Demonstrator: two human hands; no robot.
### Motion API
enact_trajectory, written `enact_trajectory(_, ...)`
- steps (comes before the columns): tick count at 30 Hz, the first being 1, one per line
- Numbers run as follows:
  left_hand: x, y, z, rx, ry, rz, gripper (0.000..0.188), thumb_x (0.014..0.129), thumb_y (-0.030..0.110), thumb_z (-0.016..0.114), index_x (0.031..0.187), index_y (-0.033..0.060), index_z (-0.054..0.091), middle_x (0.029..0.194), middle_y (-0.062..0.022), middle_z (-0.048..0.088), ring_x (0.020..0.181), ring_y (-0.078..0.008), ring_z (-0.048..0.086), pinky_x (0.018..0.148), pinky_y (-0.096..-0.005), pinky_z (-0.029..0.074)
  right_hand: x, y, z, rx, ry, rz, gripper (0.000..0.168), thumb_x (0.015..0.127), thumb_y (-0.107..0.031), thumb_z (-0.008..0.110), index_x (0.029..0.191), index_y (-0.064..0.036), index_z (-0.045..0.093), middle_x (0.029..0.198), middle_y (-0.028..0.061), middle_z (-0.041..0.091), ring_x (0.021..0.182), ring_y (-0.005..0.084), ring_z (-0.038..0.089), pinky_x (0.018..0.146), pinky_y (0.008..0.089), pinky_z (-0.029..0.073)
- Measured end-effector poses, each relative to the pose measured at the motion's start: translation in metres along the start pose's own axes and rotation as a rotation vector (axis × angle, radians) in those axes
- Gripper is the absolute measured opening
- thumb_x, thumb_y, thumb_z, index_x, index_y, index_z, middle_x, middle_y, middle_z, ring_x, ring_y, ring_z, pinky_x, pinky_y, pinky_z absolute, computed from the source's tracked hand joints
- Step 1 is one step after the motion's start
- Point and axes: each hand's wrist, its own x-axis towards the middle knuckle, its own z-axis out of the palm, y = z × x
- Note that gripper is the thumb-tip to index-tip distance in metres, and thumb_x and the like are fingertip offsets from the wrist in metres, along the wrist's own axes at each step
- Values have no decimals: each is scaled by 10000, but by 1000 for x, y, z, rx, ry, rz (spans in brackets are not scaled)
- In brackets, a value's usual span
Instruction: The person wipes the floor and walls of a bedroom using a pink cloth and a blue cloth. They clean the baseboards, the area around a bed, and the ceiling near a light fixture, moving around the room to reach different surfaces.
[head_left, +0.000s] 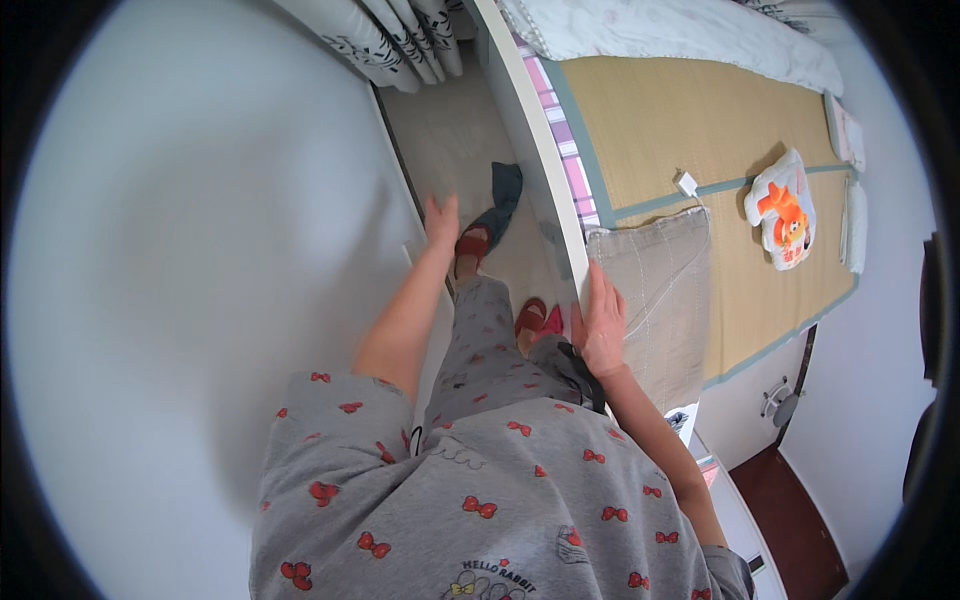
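My left hand (442, 219) hangs over the narrow strip of floor near the wall, empty, with its fingers apart. Below it, a dark grey-green cloth (507, 191) lies crumpled on the floor, partly against my red slipper (474, 241). My right hand (602, 324) rests on the top edge of a white bed board (553, 165), thumb on the near side and fingers stretched along the bed side. Close to those fingers lies a beige quilted pad (652, 300) with a white cable (675, 274) across it.
A white wall (187, 225) bounds the gap on the left; patterned curtains (390, 45) hang ahead. On the bed lie a woven mat (652, 127), a white charger (685, 183), a cushion with an orange figure (784, 214) and a white quilt (660, 34). Something pink (553, 322) is by my other slipper.
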Motion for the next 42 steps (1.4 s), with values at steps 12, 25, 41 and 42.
enact_trajectory(12, -203, -198, -28, 537, -276, -111, 823, 857, 542, 572, 1416, -15, 337, 1110, -197, 638, 1058, -344, 603, 920, -385, 447, -9, 8, 5, 45, 82, -28, 811, 763, 1, 637, 1464, -69, 237, 1342, 149, 452, 1210, 304, 470, 997, 426, 378)
enact_trajectory(25, -258, -210, -47, 423, -272, -19, 669, 908, 397, 588, 1406, 2, 381, 1093, -148, 622, 997, -220, 585, 906, -337, 441, -10, 17, 17, 43, 182, -86, 698, 803, 0, 544, 1440, -81, 271, 1313, 144, 487, 1117, 313, 551, 925, 446, 407)
enact_trajectory(41, -315, -250, -20, 315, -219, -71, 651, 894, 407, 573, 1372, -6, 416, 1018, -142, 677, 955, -282, 645, 862, -368, 480, -9, 19, 29, 23, 174, -56, 669, 828, -52, 535, 1439, -115, 271, 1304, 124, 502, 1142, 300, 539, 955, 450, 393)
enact_trajectory(42, -321, -254, -21, 342, -228, -48, 647, 894, 409, 573, 1371, 0, 419, 1028, -146, 676, 966, -285, 644, 868, -371, 479, -9, 19, 27, 26, 171, -55, 669, 831, -54, 533, 1441, -118, 267, 1301, 124, 504, 1147, 300, 535, 957, 451, 392)
